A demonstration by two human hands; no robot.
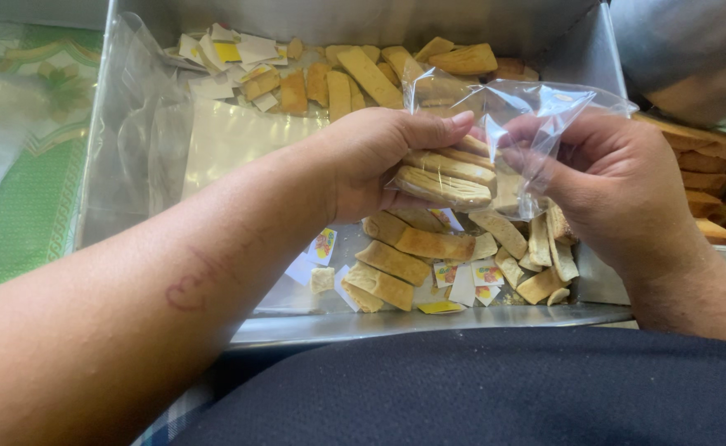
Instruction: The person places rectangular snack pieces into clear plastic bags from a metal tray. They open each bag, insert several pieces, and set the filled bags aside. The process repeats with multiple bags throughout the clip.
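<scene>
Head view, looking down past a dark blue lap (495,388) to the near rim of a shallow metal tray (429,320). Just beyond the rim lie loose rectangular biscuits (396,263) – pale tan, dry and crumbly-looking, with ridged faces – mixed with small printed paper slips (323,245), white with bright colour patches.

Above these both hands meet over the right half of the tray. The left hand (379,161) is closed around a short stack of biscuits (445,177), thumb on top and fingers underneath, the stack's long axis running left to right and tilting slightly down toward the right. The stack sits inside a clear plastic bag (520,124), thin, crinkled and glossy. The right hand (610,182) pinches the bag's film from the right side, fingers curled and narrow, holding the mouth around the biscuits. So the bag lies directly between the two hands, touching both – the left one bears the weight of the stack, the right one only the film.

Farther back, a sheet of clear plastic liner (144,124) rises along the tray's left wall, and a second heap of biscuits (379,74), some darker golden, lies against the far wall with more paper slips (231,49). To the right stands another container of biscuits (709,190); to the left, a green patterned cloth (24,190).
</scene>
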